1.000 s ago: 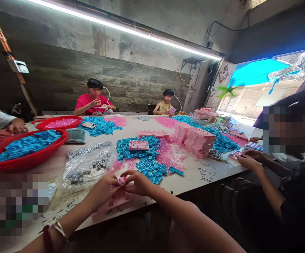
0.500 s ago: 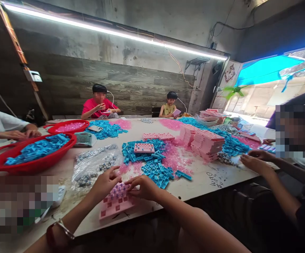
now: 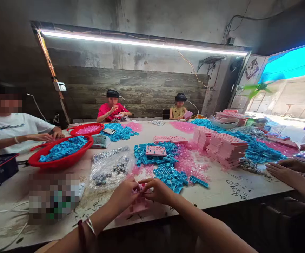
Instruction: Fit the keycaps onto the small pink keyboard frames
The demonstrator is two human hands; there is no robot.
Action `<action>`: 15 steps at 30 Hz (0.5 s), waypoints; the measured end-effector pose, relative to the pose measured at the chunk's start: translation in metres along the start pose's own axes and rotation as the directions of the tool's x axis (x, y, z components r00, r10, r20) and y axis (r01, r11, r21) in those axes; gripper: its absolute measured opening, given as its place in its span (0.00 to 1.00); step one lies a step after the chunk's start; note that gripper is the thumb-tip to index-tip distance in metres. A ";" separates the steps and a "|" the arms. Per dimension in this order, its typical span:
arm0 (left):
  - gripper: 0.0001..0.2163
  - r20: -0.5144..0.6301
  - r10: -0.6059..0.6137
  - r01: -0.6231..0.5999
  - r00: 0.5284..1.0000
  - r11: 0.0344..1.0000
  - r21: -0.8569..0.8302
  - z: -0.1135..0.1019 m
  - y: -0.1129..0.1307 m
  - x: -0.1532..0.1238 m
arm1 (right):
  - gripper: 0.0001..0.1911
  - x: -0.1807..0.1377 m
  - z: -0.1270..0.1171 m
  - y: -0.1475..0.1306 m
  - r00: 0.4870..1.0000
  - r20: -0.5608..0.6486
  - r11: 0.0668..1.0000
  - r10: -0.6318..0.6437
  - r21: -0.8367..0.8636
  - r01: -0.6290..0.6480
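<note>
My left hand (image 3: 123,195) and my right hand (image 3: 159,189) meet at the near edge of the white table (image 3: 220,191). Both are closed in pinches over a pink plastic tray (image 3: 134,210) that lies flat under them. What the fingertips hold is too small to make out. Just beyond my hands lies a heap of small blue plastic pieces (image 3: 168,172) mixed with pink bits (image 3: 187,160). A clear bag of small grey parts (image 3: 110,168) lies to the left of my hands.
A red basin of blue pieces (image 3: 61,153) stands at the left, a second red basin (image 3: 87,129) behind it. Stacks of pink trays (image 3: 224,147) stand at the right. Several other people sit around the table; a neighbour's hands (image 3: 284,172) rest at the right edge.
The view has swung left, shifting everything rightward in the picture. My hands have closed together over the pink tray, hiding most of it; half a second ago more of it showed.
</note>
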State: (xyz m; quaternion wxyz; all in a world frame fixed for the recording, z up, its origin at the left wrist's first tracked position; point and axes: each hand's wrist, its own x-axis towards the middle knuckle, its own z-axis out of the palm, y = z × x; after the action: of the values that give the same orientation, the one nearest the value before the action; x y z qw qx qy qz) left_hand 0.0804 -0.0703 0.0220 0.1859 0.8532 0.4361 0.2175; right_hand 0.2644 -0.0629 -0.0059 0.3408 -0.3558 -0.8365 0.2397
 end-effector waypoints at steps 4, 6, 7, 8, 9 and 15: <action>0.08 0.010 0.013 -0.013 1.000 1.000 -0.010 0.001 -0.002 0.002 | 0.08 0.001 -0.001 -0.001 0.999 -0.001 0.999 0.037 0.036 -0.037; 0.09 0.029 0.006 -0.005 1.000 1.000 -0.014 0.002 -0.003 0.003 | 0.07 0.001 -0.001 -0.002 0.999 0.005 0.997 0.052 0.049 -0.052; 0.09 0.040 -0.001 0.001 0.999 1.000 -0.013 0.002 -0.003 0.003 | 0.07 0.001 -0.002 -0.002 0.998 0.008 0.997 0.058 0.054 -0.058; 0.08 0.048 -0.005 0.006 0.999 1.000 -0.014 0.002 -0.003 0.004 | 0.07 0.001 -0.002 -0.002 0.998 0.011 0.996 0.062 0.059 -0.062; 0.08 0.055 -0.007 0.008 0.998 1.000 -0.018 0.003 -0.004 0.004 | 0.07 0.002 -0.002 -0.001 0.998 0.012 0.996 0.063 0.064 -0.064; 0.07 0.074 0.014 -0.010 0.997 0.998 -0.065 0.006 -0.013 0.009 | 0.04 0.003 -0.002 0.002 0.999 0.037 0.993 0.036 0.114 -0.040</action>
State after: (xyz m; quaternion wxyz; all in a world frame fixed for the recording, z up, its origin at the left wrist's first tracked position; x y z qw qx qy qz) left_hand 0.0796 -0.0568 0.0123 0.2280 0.8569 0.4166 0.2007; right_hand 0.2653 -0.0586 -0.0045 0.3415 -0.3472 -0.8203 0.3001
